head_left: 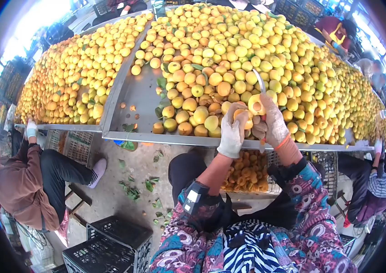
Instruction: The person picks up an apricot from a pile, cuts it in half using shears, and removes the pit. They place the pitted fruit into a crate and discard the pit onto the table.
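My left hand [232, 131], in a white glove, holds an orange apricot half [243, 117] at the front edge of the metal tray [138, 93]. Beside it, my gloved right hand [272, 120] grips a small curved knife [259, 82] with its blade pointing up, and the other apricot half [256, 105] rests against its thumb. The two hands touch each other just above the tray's rim. A big heap of yellow and orange apricots [238, 50] fills the tray behind them.
A second tray [65, 127] on the left holds more apricots [74, 73]. A crate of cut fruit [247, 172] sits under the tray between my knees. Black crates [106, 248] stand on the floor. Seated people work at left [24, 182] and right [375, 191].
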